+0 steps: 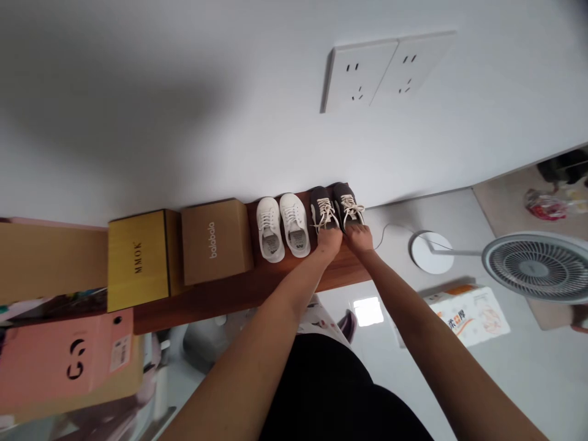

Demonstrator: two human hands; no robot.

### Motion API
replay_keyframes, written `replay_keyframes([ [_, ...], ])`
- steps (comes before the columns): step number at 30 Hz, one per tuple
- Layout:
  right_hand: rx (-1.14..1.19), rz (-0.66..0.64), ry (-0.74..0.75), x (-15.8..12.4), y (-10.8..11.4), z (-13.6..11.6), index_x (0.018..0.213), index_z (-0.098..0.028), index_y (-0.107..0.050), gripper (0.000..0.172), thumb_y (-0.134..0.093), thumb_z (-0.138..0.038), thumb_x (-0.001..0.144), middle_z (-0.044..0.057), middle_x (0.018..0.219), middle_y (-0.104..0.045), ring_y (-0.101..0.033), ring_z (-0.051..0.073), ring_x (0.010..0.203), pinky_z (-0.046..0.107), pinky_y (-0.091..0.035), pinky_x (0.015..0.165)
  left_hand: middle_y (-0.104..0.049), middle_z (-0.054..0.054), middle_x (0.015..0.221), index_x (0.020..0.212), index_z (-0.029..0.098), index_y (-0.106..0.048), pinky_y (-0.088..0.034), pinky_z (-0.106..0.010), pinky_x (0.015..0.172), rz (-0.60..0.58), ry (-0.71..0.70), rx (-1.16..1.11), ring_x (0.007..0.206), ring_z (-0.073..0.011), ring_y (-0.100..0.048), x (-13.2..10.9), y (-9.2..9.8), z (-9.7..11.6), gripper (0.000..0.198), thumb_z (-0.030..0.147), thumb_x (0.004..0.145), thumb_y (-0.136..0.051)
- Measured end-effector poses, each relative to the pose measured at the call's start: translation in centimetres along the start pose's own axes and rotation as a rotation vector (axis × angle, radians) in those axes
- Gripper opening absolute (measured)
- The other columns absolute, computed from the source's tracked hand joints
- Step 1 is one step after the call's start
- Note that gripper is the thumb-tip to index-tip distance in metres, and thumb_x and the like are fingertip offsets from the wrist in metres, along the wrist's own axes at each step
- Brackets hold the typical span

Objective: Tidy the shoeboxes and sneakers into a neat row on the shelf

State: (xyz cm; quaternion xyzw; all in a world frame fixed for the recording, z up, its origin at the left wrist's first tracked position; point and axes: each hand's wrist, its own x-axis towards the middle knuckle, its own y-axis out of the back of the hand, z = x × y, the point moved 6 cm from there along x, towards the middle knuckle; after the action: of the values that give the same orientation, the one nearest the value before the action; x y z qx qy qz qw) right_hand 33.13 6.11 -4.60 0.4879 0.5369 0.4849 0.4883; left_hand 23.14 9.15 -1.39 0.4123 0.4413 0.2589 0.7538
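Two dark grey sneakers with cream laces stand side by side at the right end of a reddish wooden shelf (239, 294), toes toward the wall. My left hand (329, 240) is closed over the heel of the left dark sneaker (322, 208). My right hand (359, 236) is closed over the heel of the right dark sneaker (348, 202). A pair of small white sneakers (282, 226) stands just left of them.
Left of the white pair sit a brown "balabala" box (215, 240), a yellow "MMOK" box (138, 260) and a pink box (64, 358). A white wall with two sockets (383, 70) rises behind. On the floor at right are a standing fan (535, 264) and a printed package (473, 312).
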Motion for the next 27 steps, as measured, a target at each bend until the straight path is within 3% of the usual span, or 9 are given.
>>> replay_keyframes([
  [7, 0.087, 0.166, -0.102, -1.4, 3.7, -0.7, 0.103, -0.014, -0.071, 0.024, -0.056, -0.029, 0.092, 0.014, 0.093, -0.068, -0.052, 0.027, 0.092, 0.036, -0.031, 0.082, -0.072, -0.02, 0.113, 0.121, 0.008, -0.065, -0.05, -0.041, 0.099, 0.094, -0.028, -0.068, 0.113, -0.0289, -0.068, -2.8, 1.8, -0.3, 0.029, 0.021, 0.096, -0.057],
  [10, 0.216, 0.31, -0.175, -3.0, 6.1, -1.5, 0.11, -0.016, -0.069, 0.026, -0.052, -0.026, 0.094, 0.013, 0.1, -0.068, -0.054, 0.027, 0.095, 0.038, -0.035, 0.087, -0.072, -0.015, 0.119, 0.124, 0.014, -0.063, -0.05, -0.038, 0.097, 0.181, -0.039, -0.206, 0.113, -0.0257, -0.067, -6.1, 3.7, -2.4, 0.029, 0.024, 0.098, -0.055],
  [12, 0.365, 0.386, -0.213, -4.2, 7.2, -2.8, 0.113, -0.018, -0.068, 0.027, -0.05, -0.028, 0.095, 0.013, 0.104, -0.068, -0.056, 0.028, 0.098, 0.04, -0.039, 0.091, -0.073, -0.009, 0.119, 0.122, 0.02, -0.065, -0.05, -0.033, 0.096, 0.221, -0.013, -0.347, 0.11, -0.0214, -0.068, -9.2, 4.5, -5.2, 0.026, 0.023, 0.099, -0.052],
  [16, 0.864, 0.336, -0.347, -6.8, 6.2, -7.7, 0.109, -0.019, -0.067, 0.029, -0.058, -0.04, 0.091, 0.012, 0.105, -0.07, -0.062, 0.027, 0.101, 0.043, -0.046, 0.095, -0.077, -0.004, 0.099, 0.102, 0.022, -0.071, -0.05, -0.028, 0.088, 0.267, 0.19, -0.668, 0.094, -0.0178, -0.07, -17.2, 2.6, -13.2, 0.023, 0.029, 0.099, -0.05],
  [18, 1.222, 0.144, -0.474, -8.2, 3.6, -11.9, 0.104, -0.02, -0.067, 0.031, -0.065, -0.044, 0.085, 0.009, 0.101, -0.072, -0.065, 0.024, 0.094, 0.039, -0.051, 0.088, -0.074, -0.003, 0.081, 0.091, 0.02, -0.072, -0.051, -0.029, 0.081, 0.267, 0.354, -0.856, 0.081, -0.0181, -0.07, -21.5, -0.2, -17.6, 0.026, 0.037, 0.096, -0.053],
  [20, 1.527, -0.182, -0.637, -9.8, 0.2, -17.5, 0.096, -0.019, -0.068, 0.03, -0.074, -0.042, 0.077, 0.005, 0.089, -0.072, -0.066, 0.019, 0.078, 0.034, -0.053, 0.076, -0.069, -0.004, 0.07, 0.077, 0.017, -0.069, -0.052, -0.029, 0.074, 0.279, 0.554, -1.098, 0.073, -0.0188, -0.068, -25.6, -3.8, -22.3, 0.033, 0.044, 0.094, -0.056],
  [22, 1.719, -0.559, -0.802, -11.6, -2.7, -23.8, 0.092, -0.019, -0.068, 0.025, -0.074, -0.038, 0.076, 0.005, 0.082, -0.071, -0.064, 0.016, 0.067, 0.03, -0.053, 0.066, -0.067, -0.005, 0.073, 0.082, 0.016, -0.068, -0.053, -0.029, 0.072, 0.441, 0.812, -1.439, 0.072, -0.0171, -0.066, -29.7, -6.8, -27.7, 0.033, 0.043, 0.095, -0.054],
  [24, 1.801, -0.768, -0.933, -12.3, -4.3, -29.2, 0.089, -0.02, -0.067, 0.018, -0.072, -0.034, 0.08, 0.006, 0.082, -0.071, -0.065, 0.015, 0.065, 0.028, -0.053, 0.061, -0.065, -0.004, 0.082, 0.097, 0.019, -0.066, -0.054, -0.03, 0.075, 0.666, 1.056, -1.717, 0.074, -0.0142, -0.066, -33.4, -8.6, -33.5, 0.022, 0.038, 0.096, -0.055],
  [27, 1.894, -0.702, -1.048, -10.4, -5.2, -35.1, 0.086, -0.022, -0.065, 0.014, -0.072, -0.034, 0.082, 0.004, 0.083, -0.07, -0.067, 0.015, 0.07, 0.026, -0.054, 0.061, -0.062, -0.003, 0.093, 0.108, 0.027, -0.061, -0.055, -0.031, 0.078, 0.899, 1.308, -1.884, 0.078, -0.0125, -0.064, -37.0, -8.8, -41.5, 0.02, 0.043, 0.097, -0.055],
])
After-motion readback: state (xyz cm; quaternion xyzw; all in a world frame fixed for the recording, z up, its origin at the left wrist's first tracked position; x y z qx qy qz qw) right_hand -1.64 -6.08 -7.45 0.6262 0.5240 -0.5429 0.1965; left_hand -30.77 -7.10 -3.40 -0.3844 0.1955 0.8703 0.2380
